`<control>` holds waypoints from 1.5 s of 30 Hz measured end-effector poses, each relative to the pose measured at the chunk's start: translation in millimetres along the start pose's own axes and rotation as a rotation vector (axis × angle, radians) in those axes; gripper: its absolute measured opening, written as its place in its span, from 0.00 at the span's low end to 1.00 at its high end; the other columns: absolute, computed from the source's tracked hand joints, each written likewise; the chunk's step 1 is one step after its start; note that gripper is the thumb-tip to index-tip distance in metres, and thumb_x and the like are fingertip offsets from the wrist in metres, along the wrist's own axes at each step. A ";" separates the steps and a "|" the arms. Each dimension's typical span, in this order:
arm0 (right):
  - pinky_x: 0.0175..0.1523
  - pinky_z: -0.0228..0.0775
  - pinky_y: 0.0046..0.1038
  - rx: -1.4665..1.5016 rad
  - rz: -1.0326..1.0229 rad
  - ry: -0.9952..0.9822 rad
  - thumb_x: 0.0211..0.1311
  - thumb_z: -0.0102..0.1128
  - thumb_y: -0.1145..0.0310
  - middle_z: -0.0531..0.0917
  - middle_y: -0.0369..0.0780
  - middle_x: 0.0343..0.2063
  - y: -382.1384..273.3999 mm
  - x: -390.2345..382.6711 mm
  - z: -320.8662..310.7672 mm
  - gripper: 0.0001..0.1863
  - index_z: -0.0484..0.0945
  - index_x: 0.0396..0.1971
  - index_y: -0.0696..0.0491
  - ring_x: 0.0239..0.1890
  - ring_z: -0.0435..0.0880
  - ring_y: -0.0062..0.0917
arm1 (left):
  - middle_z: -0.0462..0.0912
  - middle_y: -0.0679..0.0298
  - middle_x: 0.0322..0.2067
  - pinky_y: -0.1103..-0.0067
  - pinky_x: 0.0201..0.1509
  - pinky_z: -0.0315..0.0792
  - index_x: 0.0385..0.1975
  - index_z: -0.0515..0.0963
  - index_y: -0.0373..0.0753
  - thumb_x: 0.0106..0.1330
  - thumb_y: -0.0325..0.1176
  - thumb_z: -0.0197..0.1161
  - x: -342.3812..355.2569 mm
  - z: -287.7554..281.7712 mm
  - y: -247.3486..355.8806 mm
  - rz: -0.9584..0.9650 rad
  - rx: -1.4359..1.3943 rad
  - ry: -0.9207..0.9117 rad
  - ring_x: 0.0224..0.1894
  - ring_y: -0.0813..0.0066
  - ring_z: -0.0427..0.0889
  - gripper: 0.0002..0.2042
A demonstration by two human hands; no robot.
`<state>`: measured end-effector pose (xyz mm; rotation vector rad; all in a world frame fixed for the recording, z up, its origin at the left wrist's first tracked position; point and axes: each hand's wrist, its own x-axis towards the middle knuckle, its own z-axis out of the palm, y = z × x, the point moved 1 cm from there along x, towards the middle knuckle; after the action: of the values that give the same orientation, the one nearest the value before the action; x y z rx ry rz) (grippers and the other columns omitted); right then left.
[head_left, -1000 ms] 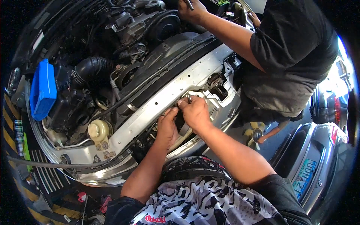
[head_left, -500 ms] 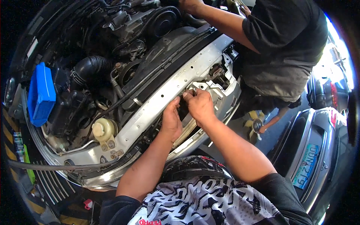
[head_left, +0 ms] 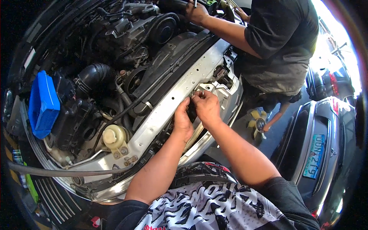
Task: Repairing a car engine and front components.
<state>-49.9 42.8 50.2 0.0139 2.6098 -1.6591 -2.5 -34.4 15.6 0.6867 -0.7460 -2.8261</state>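
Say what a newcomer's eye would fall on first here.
Probably the bright blue box-shaped piece, at the left side of the dark engine bay. Next, the left hand and right hand, close together mid-picture, by the pale metal crossbar. Then the yellow-bladed fan right of centre, beside another person's hand.

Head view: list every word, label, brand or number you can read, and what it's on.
Wording and numbers not copied here; locations only:
License plate on the dark car: large characters legible, smaller print too blurred.
Wearer's patterned shirt: big stylised lettering, mostly unreadable; red lettering cut off at the lower edge.
Cans at far left: too small to read.
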 end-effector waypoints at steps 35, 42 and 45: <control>0.31 0.69 0.26 0.268 0.162 -0.206 0.65 0.63 0.73 0.82 0.37 0.26 11.7 18.8 0.5 0.05 0.82 0.33 0.60 0.26 0.77 0.21 | 0.74 0.60 0.64 0.74 0.74 0.53 0.64 0.72 0.33 0.74 0.44 0.61 1.6 -7.2 -12.6 0.131 0.267 0.034 0.68 0.70 0.66 0.26; 0.28 0.67 0.25 0.104 0.091 -0.178 0.66 0.62 0.72 0.81 0.37 0.25 14.1 23.8 0.5 0.06 0.82 0.34 0.59 0.24 0.76 0.22 | 0.74 0.59 0.64 0.74 0.73 0.53 0.63 0.72 0.32 0.76 0.43 0.59 1.5 -4.7 -13.2 0.128 0.327 0.072 0.67 0.71 0.66 0.24; 0.24 0.66 0.25 0.162 0.181 -0.210 0.65 0.63 0.71 0.80 0.37 0.24 12.8 23.8 -3.4 0.06 0.82 0.33 0.59 0.22 0.76 0.21 | 0.74 0.58 0.63 0.74 0.72 0.54 0.63 0.72 0.32 0.75 0.44 0.60 0.1 -3.9 -14.0 0.115 0.323 0.092 0.66 0.71 0.66 0.25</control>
<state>-73.3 50.9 39.0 0.0759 2.2469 -1.7017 -0.9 -24.1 5.6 0.7835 -1.1979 -2.5767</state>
